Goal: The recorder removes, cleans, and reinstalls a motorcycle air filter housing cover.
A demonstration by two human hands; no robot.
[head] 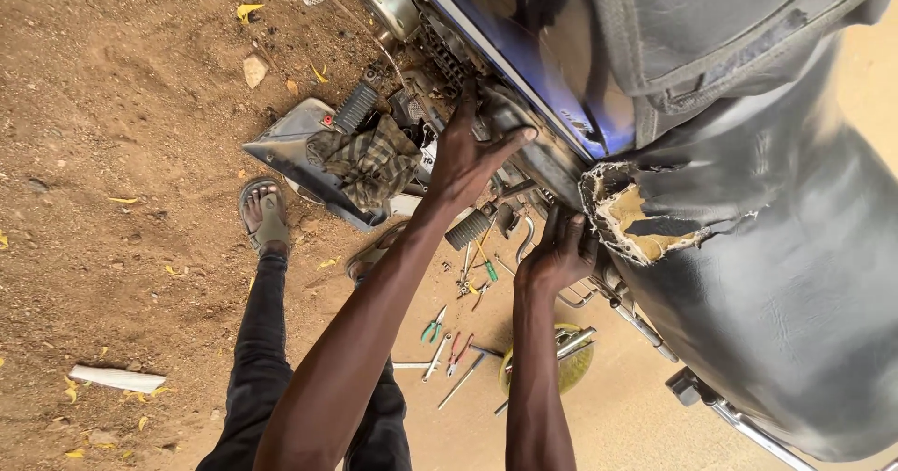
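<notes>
Under the motorcycle's side, the left hand (468, 158) presses on the frame (524, 153) below the blue tank (561, 78), fingers spread and thumb stretched right along a dark bar, gripping it loosely rather than clenched. The right hand (554, 251) is nearer and further right, fingers curled up under the edge beside the torn seat (645, 214); whether it clasps a part there cannot be told. Both forearms rise straight from the near edge, wrists bent inward toward the machine. To do this well, the left hand should keep bracing while the right works, with fingers clear of sharp metal edges. Below the hands, a footpeg (468, 229), pliers (431, 326) and wrenches (449, 363) lie on sandy ground (122, 153), near a yellow-green bowl (571, 368). Further left, a checked rag (369, 162) rests on a grey panel (285, 148), beside a sandalled foot (267, 214).
</notes>
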